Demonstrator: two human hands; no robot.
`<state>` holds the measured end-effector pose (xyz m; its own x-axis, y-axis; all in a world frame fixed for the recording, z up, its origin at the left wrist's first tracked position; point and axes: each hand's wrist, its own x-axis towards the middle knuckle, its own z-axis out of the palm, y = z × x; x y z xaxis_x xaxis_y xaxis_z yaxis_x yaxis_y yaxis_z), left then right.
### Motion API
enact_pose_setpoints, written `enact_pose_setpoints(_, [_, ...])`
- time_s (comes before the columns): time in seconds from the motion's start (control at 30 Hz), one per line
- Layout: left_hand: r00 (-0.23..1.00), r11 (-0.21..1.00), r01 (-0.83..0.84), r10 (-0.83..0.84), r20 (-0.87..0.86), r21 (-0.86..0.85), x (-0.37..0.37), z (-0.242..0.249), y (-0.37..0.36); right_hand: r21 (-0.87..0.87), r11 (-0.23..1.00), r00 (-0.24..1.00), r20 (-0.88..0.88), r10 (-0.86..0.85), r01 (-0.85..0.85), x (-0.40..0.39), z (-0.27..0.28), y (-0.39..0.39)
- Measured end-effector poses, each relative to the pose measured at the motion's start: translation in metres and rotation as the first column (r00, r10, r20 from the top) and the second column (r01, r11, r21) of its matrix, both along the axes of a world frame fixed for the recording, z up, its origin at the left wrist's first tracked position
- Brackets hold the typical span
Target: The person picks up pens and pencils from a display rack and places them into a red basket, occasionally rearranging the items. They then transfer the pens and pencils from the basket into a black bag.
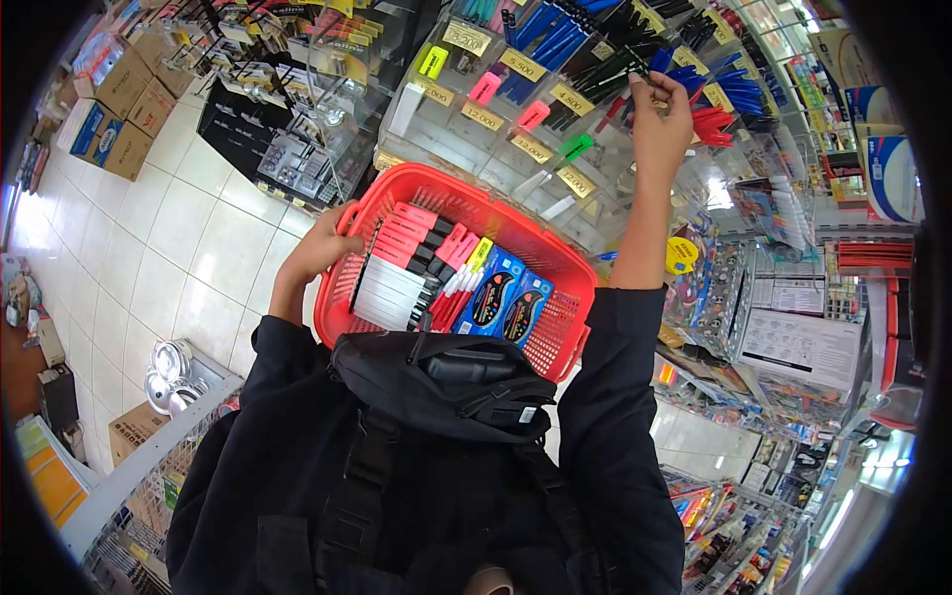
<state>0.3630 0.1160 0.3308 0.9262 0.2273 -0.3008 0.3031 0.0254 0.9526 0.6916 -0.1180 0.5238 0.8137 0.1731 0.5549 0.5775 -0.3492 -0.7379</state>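
My left hand (322, 243) is closed on the left rim of a red plastic basket (570, 288), held against my front. Inside lie pink-capped and yellow-capped highlighters (456, 248), a row of white-barrelled markers (392, 288), several red-and-white pens (461, 288) and two blue packs (506, 297). My right hand (662, 114) reaches up to a clear tiered pen rack (476, 144). Its thumb and fingertips are pinched at the end of a dark pen (633, 69) among others in a compartment. Red pens (712, 124) and blue pens (744, 89) stand close by.
Yellow price tags (531, 149) line the rack beyond the basket. A black bag (446, 382) on my front overlaps the basket's near edge. Cardboard boxes (124, 114) stand on the tiled floor (174, 248) at left. Stocked shelves (793, 342) line the right.
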Motion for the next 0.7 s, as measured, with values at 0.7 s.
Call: enact_pose_setpoints(0.7, [0.999, 0.998, -0.036, 0.034, 0.030, 0.051, -0.002, 0.005, -0.003, 0.597, 0.700, 0.803, -0.148, 0.577, -0.393, -0.126, -0.020, 0.011])
